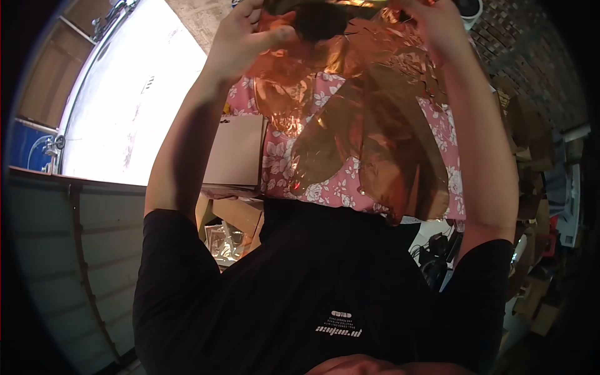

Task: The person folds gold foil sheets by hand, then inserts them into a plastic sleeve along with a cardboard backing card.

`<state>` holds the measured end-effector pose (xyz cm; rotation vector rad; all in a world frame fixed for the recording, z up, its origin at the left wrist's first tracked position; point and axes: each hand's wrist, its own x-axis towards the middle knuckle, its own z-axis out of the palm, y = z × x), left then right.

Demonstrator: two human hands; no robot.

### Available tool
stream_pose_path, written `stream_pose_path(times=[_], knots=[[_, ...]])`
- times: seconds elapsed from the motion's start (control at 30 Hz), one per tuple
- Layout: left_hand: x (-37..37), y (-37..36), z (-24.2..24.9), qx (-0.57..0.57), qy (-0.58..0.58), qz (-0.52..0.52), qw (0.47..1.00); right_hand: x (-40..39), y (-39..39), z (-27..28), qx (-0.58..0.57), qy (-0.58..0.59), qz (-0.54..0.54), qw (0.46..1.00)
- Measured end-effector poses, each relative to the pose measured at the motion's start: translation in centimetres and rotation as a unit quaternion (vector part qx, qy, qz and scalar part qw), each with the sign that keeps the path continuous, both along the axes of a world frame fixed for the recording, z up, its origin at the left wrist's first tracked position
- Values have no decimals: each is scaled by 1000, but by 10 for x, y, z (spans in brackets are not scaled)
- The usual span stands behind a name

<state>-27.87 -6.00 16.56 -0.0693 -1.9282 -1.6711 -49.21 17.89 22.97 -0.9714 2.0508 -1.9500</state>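
Shiny, see-through copper-coloured film (394,137) hangs crumpled over a pink cloth with white flowers (278,153). At the top of the view, my left hand (240,37) is closed on the film's far left part, its thumb stretched along it. My right hand (434,28) is closed on the film's far right part, and its fingertips are partly cut off by the upper edge. Between the hands the film is bunched and catches bright light. Its lower end spreads loosely over the cloth near my black shirt.
A pale flat board or stack of card (236,153) lies left of the film. Below it stands an open cardboard box (237,215) with clear-wrapped items. Black cables (434,253) show at lower right. Several cardboard boxes (534,187) are piled along the right side. Bright daylight fills the left.
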Motion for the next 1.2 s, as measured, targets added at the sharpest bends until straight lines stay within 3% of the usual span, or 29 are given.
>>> stream_pose_path(times=[0.1,0.13,0.17,0.23,0.3,0.37,0.43,0.47,0.5,0.57,0.63,0.67,0.7,0.77,0.87,0.9,0.97,1.0,1.07,1.1,1.17,1.2], knots=[[-32,20,-25,-59,-29,-41,997,-23,28,19,-58,-15,-10,998],[-40,22,-36,-164,-145,17,976,-41,36,23,-60,39,1,997],[-49,30,-50,-208,-183,37,960,-58,46,25,-59,92,11,994],[-64,56,-66,-79,-142,-28,986,-65,71,41,-68,87,5,994],[-80,69,-70,-49,-116,-43,991,-64,97,59,-16,101,-28,994],[-89,79,-65,-18,-92,-53,994,-49,121,74,-48,92,-59,993],[-88,87,-32,-129,-93,-47,986,-37,139,86,-116,74,-105,985],[-84,98,-17,-220,-108,-28,969,-43,154,91,-128,70,-66,987],[-87,104,-16,-222,-109,-31,969,-42,165,93,-129,70,-69,987],[-95,113,-14,-342,-225,-2,912,-36,186,94,-134,75,-96,984],[-109,117,-16,-329,-230,-10,916,-27,201,89,-120,99,-112,981],[-122,114,-23,-326,-115,16,938,-22,211,86,-111,114,-113,981],[-138,109,-32,-319,1,42,947,-19,221,82,-102,128,-112,980],[-177,89,-51,-283,39,43,957,-33,261,63,-103,144,-99,979],[-187,83,-53,-401,179,97,893,-33,317,23,-59,228,-91,968],[-174,93,-57,-401,179,96,893,-12,333,5,-13,272,-112,956],[-160,108,-63,-386,154,94,905,42,324,-17,-26,239,61,969],[-160,107,-70,-386,153,90,905,65,320,-33,33,295,41,954],[-156,97,-91,-555,160,73,813,96,315,-66,135,370,33,918],[-155,92,-104,-556,159,71,813,106,314,-82,177,392,46,902],[-154,82,-127,-653,0,47,756,124,314,-120,224,386,37,894],[-152,83,-130,-654,0,45,755,131,313,-134,224,385,36,895]])
